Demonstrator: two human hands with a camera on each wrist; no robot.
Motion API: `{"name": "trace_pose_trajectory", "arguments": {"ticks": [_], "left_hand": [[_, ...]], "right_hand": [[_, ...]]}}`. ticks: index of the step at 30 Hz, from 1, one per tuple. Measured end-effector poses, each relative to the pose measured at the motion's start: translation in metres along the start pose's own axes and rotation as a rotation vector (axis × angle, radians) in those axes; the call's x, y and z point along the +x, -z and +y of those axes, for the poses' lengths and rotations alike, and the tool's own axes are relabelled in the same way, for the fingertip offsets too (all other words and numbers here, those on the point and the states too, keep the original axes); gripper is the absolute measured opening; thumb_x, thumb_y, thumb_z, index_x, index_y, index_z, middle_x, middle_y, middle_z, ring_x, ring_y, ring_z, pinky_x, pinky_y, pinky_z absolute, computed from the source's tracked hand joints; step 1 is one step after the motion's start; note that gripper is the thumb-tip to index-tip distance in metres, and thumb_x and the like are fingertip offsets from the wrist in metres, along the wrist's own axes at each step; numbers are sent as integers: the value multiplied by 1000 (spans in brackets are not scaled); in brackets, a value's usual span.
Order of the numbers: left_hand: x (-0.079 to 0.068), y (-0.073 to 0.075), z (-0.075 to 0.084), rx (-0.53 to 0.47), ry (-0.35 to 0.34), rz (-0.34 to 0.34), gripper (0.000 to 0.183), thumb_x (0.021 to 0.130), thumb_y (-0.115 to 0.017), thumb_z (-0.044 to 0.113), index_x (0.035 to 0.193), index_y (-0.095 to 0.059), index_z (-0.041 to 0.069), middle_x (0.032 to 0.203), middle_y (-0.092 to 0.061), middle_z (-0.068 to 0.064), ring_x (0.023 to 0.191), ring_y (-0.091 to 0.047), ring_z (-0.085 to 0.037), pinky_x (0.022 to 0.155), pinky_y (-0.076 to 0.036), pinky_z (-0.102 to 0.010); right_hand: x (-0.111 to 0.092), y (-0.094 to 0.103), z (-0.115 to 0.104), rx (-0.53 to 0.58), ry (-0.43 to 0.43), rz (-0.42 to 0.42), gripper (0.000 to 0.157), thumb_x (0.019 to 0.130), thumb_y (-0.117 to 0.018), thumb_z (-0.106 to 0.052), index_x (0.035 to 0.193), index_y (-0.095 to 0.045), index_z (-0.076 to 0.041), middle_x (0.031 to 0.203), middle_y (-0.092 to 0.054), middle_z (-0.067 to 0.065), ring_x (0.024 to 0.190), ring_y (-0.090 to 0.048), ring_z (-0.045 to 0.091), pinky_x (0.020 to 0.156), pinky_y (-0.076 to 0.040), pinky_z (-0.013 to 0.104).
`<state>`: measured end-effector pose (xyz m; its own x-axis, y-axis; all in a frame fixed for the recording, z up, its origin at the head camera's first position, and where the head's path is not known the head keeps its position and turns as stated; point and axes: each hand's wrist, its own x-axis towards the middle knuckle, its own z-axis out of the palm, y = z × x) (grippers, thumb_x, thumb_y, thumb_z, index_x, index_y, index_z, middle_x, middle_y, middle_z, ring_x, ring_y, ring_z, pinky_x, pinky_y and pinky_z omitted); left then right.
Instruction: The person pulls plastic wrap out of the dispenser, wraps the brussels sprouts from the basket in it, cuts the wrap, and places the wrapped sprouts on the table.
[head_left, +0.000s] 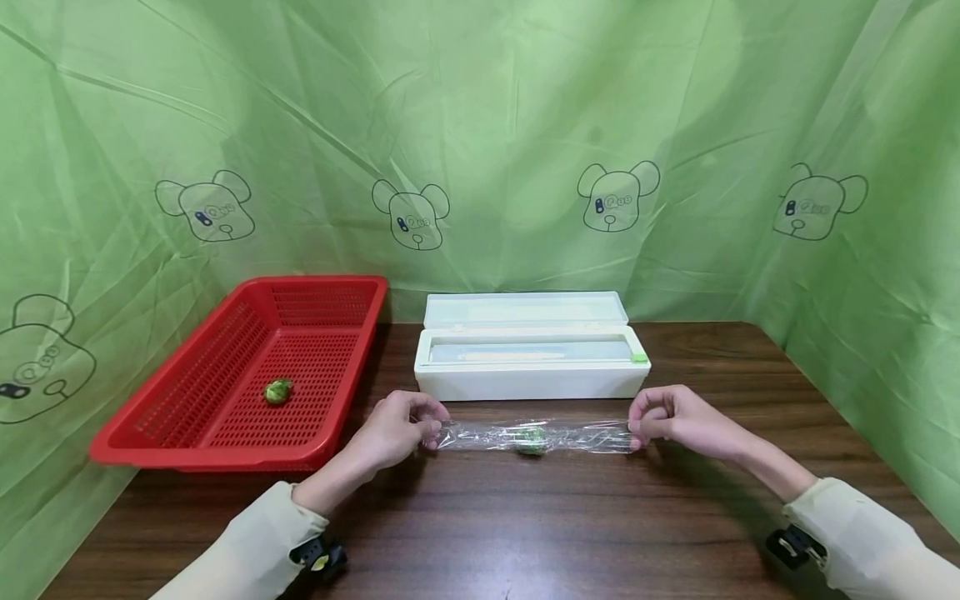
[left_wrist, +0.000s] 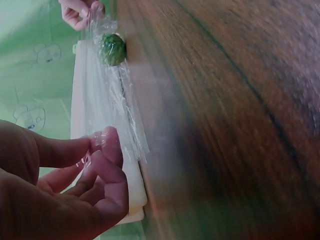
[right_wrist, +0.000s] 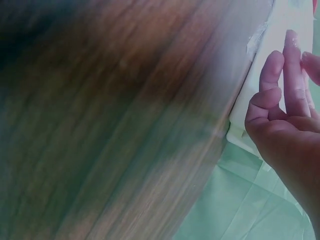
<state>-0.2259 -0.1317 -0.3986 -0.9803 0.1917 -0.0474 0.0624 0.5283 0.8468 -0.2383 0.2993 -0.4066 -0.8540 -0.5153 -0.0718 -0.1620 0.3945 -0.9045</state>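
Note:
A narrow strip of clear cling film (head_left: 472, 435) stretches sideways between both hands in the head view. Wrapped in it near the middle is a small round green vegetable (left_wrist: 114, 50), leafy-looking like a Brussels sprout. My left hand (head_left: 395, 429) pinches the film's left end between thumb and fingers, and the left wrist view shows film bunched at those fingertips. At the other end, my right hand (head_left: 686, 418) pinches the film with thumb and forefinger. Just behind the strip stands a long white cling film dispenser box (head_left: 532, 383), its lid (head_left: 525, 309) raised.
To the left, a red perforated basket (head_left: 360, 367) holds another small green vegetable (head_left: 277, 392). The dispenser box has a green slider (head_left: 639, 358) at its right end. Brown wooden table (head_left: 517, 533) lies beneath everything, with a green curtain (head_left: 510, 100) behind and at the sides.

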Motion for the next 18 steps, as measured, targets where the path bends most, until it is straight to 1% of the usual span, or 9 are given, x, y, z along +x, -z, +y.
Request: {"name": "trace_pose_trajectory", "arguments": {"ticks": [2,4,8,12,15,18], "left_hand": [[0,0,-1,7,-2,-5,19,90,-69,-13,96,-76,4,77,-68,-7,67,-69,-23,54,-55,-40],[1,0,-1,18,-4,-6,18,91,-69,-12,95,-76,4,77,-69,-6,67,-69,-23,54,-56,-41],[4,0,-2,62,-22,-5,17,92,-70,-12,94,-75,4,75,-69,-4,66,-69,-20,53,-53,-34],[7,-2,-3,131,-51,-19,17,91,-70,-11,92,-75,5,71,-67,-2,65,-68,-18,55,-49,-29],[9,-3,-3,183,-78,-30,17,91,-70,-11,90,-75,6,69,-66,-1,65,-68,-17,58,-49,-29],[10,-5,-3,223,-101,-24,18,90,-69,-11,89,-75,6,69,-66,0,63,-67,-17,61,-50,-30]], "right_hand": [[0,0,1,1,0,-15,8,96,-61,3,101,-63,9,86,-75,23,82,-73,31,68,-57,37],[0,1,2,8,1,-28,9,97,-63,1,101,-62,9,87,-75,23,83,-74,32,68,-57,36],[1,0,4,3,15,-54,13,99,-66,-2,101,-62,10,87,-75,23,81,-74,30,68,-58,35],[2,0,6,-15,29,-71,10,97,-65,1,100,-62,10,87,-75,23,80,-73,29,68,-58,34],[3,-1,6,-29,25,-74,7,94,-63,5,99,-63,10,86,-75,22,80,-74,30,65,-57,33],[4,-2,5,-51,14,-74,10,92,-67,4,99,-63,9,84,-75,21,76,-72,25,63,-55,31]]}}
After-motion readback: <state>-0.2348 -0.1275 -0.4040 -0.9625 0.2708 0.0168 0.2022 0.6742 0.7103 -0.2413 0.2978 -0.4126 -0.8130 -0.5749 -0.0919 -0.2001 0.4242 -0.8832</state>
